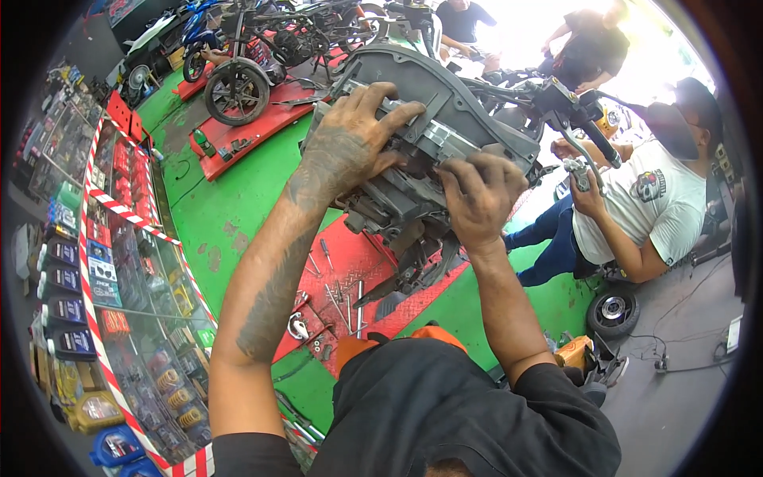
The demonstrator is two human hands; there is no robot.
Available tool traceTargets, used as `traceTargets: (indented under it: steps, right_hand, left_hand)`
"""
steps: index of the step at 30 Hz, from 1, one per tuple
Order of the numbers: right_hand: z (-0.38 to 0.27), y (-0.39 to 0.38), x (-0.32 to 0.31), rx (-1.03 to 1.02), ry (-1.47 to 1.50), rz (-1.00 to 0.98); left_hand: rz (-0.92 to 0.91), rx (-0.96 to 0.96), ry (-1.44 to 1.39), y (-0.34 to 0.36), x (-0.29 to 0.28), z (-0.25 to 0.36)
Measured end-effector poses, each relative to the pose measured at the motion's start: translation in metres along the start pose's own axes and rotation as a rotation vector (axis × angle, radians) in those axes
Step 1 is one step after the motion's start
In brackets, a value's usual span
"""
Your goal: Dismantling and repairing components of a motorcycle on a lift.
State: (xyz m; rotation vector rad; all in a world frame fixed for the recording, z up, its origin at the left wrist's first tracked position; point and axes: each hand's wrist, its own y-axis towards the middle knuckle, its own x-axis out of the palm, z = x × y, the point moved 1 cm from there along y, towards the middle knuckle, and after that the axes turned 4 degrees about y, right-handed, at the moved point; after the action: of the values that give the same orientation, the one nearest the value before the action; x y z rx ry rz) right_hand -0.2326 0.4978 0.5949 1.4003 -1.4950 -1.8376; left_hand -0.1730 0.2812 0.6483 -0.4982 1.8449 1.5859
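A large dark grey plastic housing (421,70) of a motorcycle, with a curved rim, stands in front of me. Across it runs a grey bar-like part (449,141) with a shiny middle. My left hand (358,131), smudged with grease, has its fingers bent over the left end of this assembly, thumb underneath. On the right, my right hand (483,191) curls its blackened fingers round the other end. Both hands grip the assembly; what lies under the palms is hidden. A handlebar (592,131) juts out to the right of the housing.
Below, a red lift platform (342,262) bears several wrenches (338,306) and loose small parts. A co-worker in a white shirt (644,199) stands at right holding a metal part (580,171). Left is a glass display case (143,294); a wheel (613,310) lies at right.
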Motion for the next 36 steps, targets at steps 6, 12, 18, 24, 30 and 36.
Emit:
traceTargets:
  steps: [6, 12, 18, 24, 30, 36]
  right_hand:
    - [-0.029, -0.016, -0.001, 0.227, 0.390, -0.098]
    - [-0.039, -0.031, -0.002, 0.417, 0.562, -0.277]
    - [-0.043, -0.030, 0.011, 0.323, 0.267, -0.355]
    - [-0.041, -0.021, 0.013, 0.304, 0.241, -0.405]
    - [-0.042, -0.007, 0.023, 0.386, 0.151, -0.544]
    - [-0.047, -0.015, 0.025, 0.362, 0.130, -0.459]
  left_hand:
    - [0.100, -0.007, -0.066, -0.005, 0.026, -0.012]
    - [0.208, -0.047, -0.117, -0.012, 0.036, -0.008]
    - [0.183, 0.042, -0.163, -0.004, 0.039, -0.021]
    - [0.234, 0.121, -0.135, -0.003, 0.046, -0.032]
    - [0.236, 0.157, -0.100, -0.002, 0.048, -0.034]
    - [0.337, 0.118, -0.170, -0.005, 0.037, -0.030]
